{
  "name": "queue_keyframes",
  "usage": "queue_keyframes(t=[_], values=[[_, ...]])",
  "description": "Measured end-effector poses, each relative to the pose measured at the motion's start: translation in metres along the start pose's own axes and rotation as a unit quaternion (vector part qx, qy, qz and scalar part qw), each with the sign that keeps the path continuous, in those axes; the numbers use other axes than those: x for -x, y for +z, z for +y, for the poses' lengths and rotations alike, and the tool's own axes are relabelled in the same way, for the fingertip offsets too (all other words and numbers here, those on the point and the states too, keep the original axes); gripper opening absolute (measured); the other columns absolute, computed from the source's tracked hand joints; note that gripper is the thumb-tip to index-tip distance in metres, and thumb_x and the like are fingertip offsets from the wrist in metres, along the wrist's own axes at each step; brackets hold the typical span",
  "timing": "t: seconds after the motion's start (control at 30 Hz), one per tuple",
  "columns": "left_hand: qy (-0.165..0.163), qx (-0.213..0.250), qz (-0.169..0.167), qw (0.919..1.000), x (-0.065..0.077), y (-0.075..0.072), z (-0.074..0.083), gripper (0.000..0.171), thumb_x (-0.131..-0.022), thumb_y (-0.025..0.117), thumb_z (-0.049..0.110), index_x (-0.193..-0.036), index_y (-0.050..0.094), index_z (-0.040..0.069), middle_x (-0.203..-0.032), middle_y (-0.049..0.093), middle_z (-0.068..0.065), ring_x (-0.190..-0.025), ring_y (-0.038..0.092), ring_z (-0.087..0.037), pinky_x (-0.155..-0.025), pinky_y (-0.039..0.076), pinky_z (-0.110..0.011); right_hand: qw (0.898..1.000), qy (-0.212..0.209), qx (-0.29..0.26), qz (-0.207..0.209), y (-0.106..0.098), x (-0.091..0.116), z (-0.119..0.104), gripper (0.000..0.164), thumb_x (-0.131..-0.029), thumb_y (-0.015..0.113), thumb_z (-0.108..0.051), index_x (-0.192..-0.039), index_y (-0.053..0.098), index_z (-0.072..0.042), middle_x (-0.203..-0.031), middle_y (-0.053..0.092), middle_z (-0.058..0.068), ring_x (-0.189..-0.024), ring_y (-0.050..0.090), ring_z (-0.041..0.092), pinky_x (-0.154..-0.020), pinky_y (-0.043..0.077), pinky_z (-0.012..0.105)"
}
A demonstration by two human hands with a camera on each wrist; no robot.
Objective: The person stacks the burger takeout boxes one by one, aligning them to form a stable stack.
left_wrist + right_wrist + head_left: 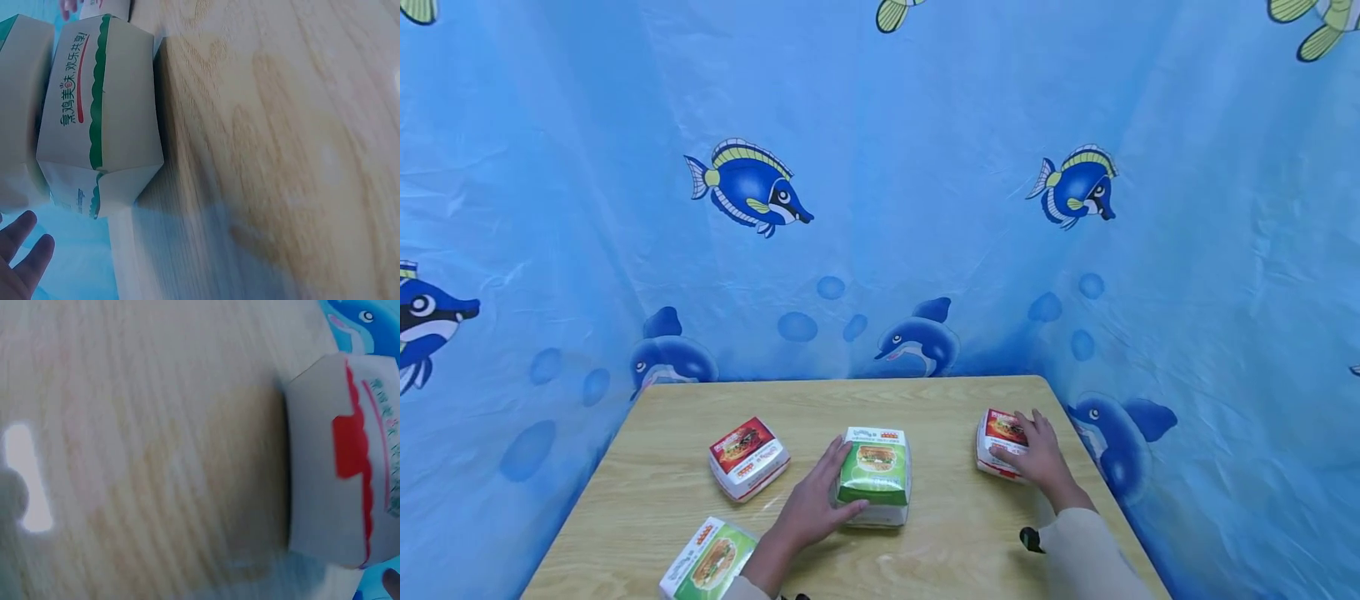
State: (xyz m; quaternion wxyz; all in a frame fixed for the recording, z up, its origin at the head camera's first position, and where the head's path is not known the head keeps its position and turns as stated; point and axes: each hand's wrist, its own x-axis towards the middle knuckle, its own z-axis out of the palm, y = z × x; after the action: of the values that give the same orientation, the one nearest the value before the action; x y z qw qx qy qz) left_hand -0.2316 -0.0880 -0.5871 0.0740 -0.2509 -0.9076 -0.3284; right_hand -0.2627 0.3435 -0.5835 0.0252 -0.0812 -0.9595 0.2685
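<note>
A green-topped burger box (872, 471) sits stacked on a second burger box (103, 119). My left hand (816, 508) lies along the left side of the stack, thumb toward its front and fingers spread toward the back. Its fingers (34, 265) look straight in the left wrist view; whether they touch the box I cannot tell. My right hand (1037, 454) is spread over a red-topped burger box (996, 446) near the table's right edge. In the right wrist view that box (331, 462) stands on the table, with one fingertip (392, 582) showing beside it.
Another red-topped burger box (748, 458) sits left of the stack. A green-topped one (711, 562) lies at the front left, partly behind my left forearm. Blue curtains (880, 208) with printed fish and dolphins surround the wooden table (955, 567).
</note>
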Motion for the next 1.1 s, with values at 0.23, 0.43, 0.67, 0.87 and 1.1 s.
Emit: queue_keyframes(t=[0.23, 0.43, 0.67, 0.87, 1.1], values=[[-0.001, -0.007, 0.004, 1.0, 0.002, -0.002, -0.004, 0.1, -0.078, 0.058, 0.075, -0.157, 0.014, 0.032, -0.161, 0.016, 0.005, -0.125, 0.05, -0.037, -0.09, 0.049, -0.055, 1.0, -0.012, 0.01, -0.024, 0.013, 0.008, 0.008, 0.115, -0.069, 0.071, -0.071, -0.154, 0.026, -0.008, -0.152, 0.018, 0.024, -0.134, 0.021, 0.048, -0.099, 0.031, 0.07], [0.002, 0.004, 0.001, 1.0, 0.001, -0.003, -0.004, 0.099, -0.079, 0.059, 0.074, -0.157, 0.015, 0.033, -0.161, 0.015, 0.006, -0.127, 0.047, -0.037, -0.091, 0.047, -0.057, 0.998, -0.051, 0.038, -0.017, 0.015, 0.022, 0.004, 0.109, -0.065, 0.071, -0.075, -0.148, 0.041, -0.011, -0.149, 0.021, 0.023, -0.131, 0.022, 0.047, -0.095, 0.033, 0.071], [-0.002, 0.016, -0.011, 0.9998, 0.0, 0.0, 0.001, 0.098, -0.079, 0.058, 0.074, -0.157, 0.015, 0.034, -0.161, 0.013, 0.007, -0.132, 0.042, -0.036, -0.093, 0.044, -0.059, 0.997, -0.055, 0.019, -0.046, 0.02, 0.033, 0.011, 0.111, -0.063, 0.077, -0.069, -0.153, 0.034, -0.02, -0.157, 0.006, 0.021, -0.136, 0.014, 0.051, -0.093, 0.029, 0.077], [-0.002, 0.014, -0.009, 0.9999, 0.001, 0.001, 0.003, 0.097, -0.079, 0.058, 0.074, -0.157, 0.016, 0.033, -0.161, 0.014, 0.008, -0.133, 0.041, -0.034, -0.095, 0.044, -0.057, 0.996, -0.022, -0.019, -0.088, 0.026, 0.039, 0.015, 0.125, -0.056, 0.086, -0.06, -0.156, 0.019, -0.026, -0.155, 0.0, 0.026, -0.133, 0.019, 0.056, -0.093, 0.031, 0.075], [0.007, 0.004, 0.005, 1.0, 0.0, 0.002, 0.003, 0.098, -0.08, 0.059, 0.073, -0.157, 0.017, 0.031, -0.161, 0.017, 0.004, -0.131, 0.044, -0.035, -0.094, 0.045, -0.055, 0.994, -0.012, -0.016, -0.104, 0.025, 0.041, 0.009, 0.127, -0.053, 0.089, -0.056, -0.156, 0.019, -0.03, -0.156, 0.0, 0.024, -0.131, 0.023, 0.057, -0.091, 0.034, 0.074]])
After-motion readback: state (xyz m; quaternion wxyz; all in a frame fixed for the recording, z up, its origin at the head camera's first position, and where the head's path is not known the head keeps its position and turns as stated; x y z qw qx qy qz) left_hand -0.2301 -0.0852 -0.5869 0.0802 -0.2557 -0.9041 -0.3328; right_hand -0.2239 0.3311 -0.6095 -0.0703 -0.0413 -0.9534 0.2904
